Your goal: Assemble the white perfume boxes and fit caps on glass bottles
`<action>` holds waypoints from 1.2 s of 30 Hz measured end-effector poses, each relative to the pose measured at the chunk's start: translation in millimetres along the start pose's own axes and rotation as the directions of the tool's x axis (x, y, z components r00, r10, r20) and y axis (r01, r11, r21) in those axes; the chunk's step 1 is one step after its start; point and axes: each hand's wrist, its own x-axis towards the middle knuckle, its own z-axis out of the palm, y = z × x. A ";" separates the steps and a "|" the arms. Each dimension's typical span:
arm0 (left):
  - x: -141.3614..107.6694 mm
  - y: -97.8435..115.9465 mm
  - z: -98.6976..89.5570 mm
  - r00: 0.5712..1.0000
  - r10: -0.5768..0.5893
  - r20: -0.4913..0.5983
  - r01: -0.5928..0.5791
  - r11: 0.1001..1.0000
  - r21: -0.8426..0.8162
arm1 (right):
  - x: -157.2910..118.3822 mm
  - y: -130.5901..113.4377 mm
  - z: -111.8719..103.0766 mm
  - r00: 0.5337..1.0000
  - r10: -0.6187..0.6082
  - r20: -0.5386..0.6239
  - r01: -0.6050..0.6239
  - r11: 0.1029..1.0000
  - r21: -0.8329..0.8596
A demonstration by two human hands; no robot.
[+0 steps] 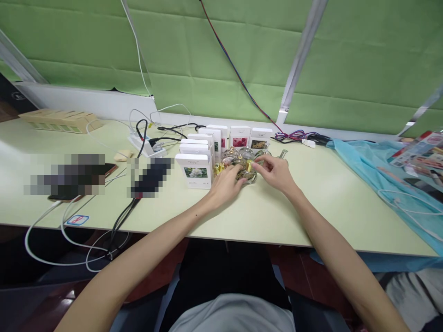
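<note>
Several small clear glass bottles with gold-coloured tops stand close together near the middle of the table. My left hand grips the side of the front bottle, fingers and thumb curled around it. With thumb and fingertips, my right hand pinches the gold cap at the top of this bottle. Whether the cap is loose or seated I cannot tell. White boxes with flower pictures stand behind and left of the bottles, the nearest being a white-flower box beside my left hand.
A power strip with tangled cables lies left of the boxes. Further left are a phone, partly blurred, and a pale yellow slotted box. Blue plastic sheeting covers the table's right end. Wires lie along the back.
</note>
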 end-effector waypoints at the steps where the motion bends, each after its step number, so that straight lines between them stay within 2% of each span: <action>1: -0.4 0.0 -0.3 1.000 -0.006 -0.004 0.006 1.000 0.003 | 0.0 1.2 0.7 0.999 0.001 0.037 0.000 1.000 -0.024; 4: -1.3 0.1 -0.8 1.000 -0.027 -0.013 0.028 1.000 0.009 | -1.0 2.1 5.3 0.989 0.031 0.146 -0.013 0.992 -0.125; 6: -1.6 0.5 -1.1 0.999 -0.035 -0.024 0.035 0.999 0.011 | -2.5 -0.8 10.1 0.982 0.076 0.171 -0.041 0.980 -0.196; 15: -1.3 1.9 -3.6 0.998 -0.059 -0.028 0.059 0.998 0.004 | -11.9 -24.4 29.5 0.960 0.272 0.062 -0.236 0.911 -0.337; 21: -2.6 -1.6 -0.2 0.998 -0.054 -0.025 0.055 0.998 0.041 | -18.3 -36.8 40.2 0.952 0.297 0.079 -0.247 0.893 -0.377; 27: -2.9 -1.4 -1.2 0.999 -0.050 -0.003 0.050 0.995 0.088 | -23.8 -42.9 50.6 0.956 0.287 0.070 -0.251 0.913 -0.321; 36: -2.0 -1.7 2.2 0.999 -0.038 0.023 0.037 0.998 0.044 | -17.4 -48.6 36.0 0.953 0.297 0.060 -0.258 0.901 -0.349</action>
